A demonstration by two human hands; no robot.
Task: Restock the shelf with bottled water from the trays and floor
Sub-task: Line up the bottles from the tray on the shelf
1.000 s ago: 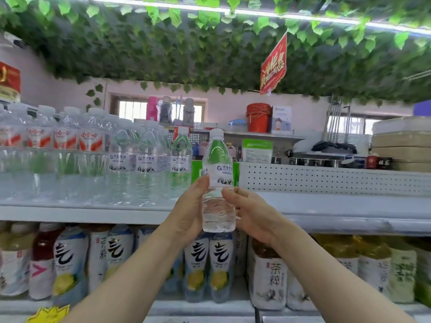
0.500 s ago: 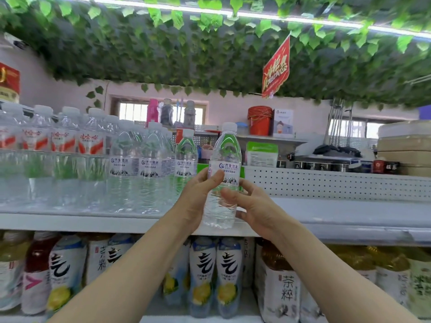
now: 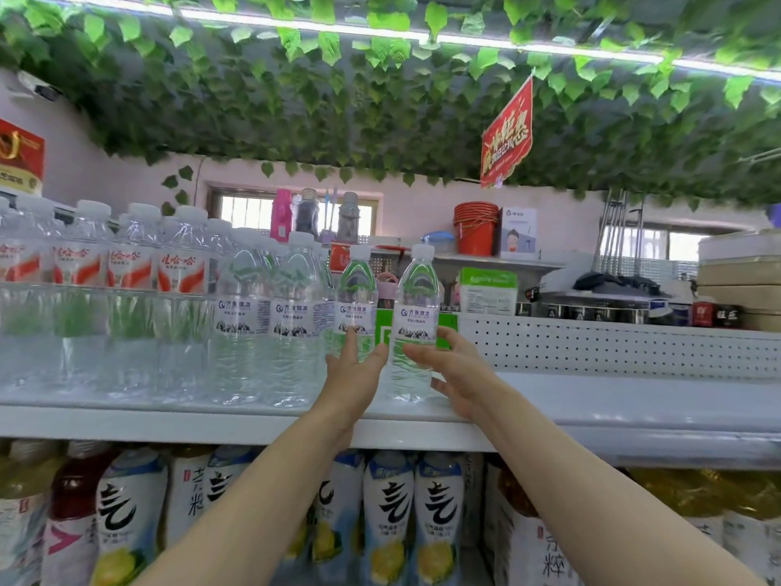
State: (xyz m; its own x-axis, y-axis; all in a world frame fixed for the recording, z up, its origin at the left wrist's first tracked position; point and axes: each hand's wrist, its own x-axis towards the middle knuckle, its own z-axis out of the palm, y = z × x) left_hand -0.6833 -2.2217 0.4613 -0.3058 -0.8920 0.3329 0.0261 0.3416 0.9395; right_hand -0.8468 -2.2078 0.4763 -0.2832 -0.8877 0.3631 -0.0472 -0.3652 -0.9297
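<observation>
Mid-frame, our right hand (image 3: 454, 372) gripped the water bottle (image 3: 416, 289) upright on the shelf (image 3: 591, 401) to extend the row (image 3: 291, 315); our left hand (image 3: 355, 370), grip wide, steadied it.

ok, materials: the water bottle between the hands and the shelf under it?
The water bottle: clear, glossy thin plastic; you see through it, and its lower body is ribbed. Its white cap looks like matte plastic. The shelf: likely painted sheet metal, pale and smooth; its back panel is punched with regular holes.
</observation>
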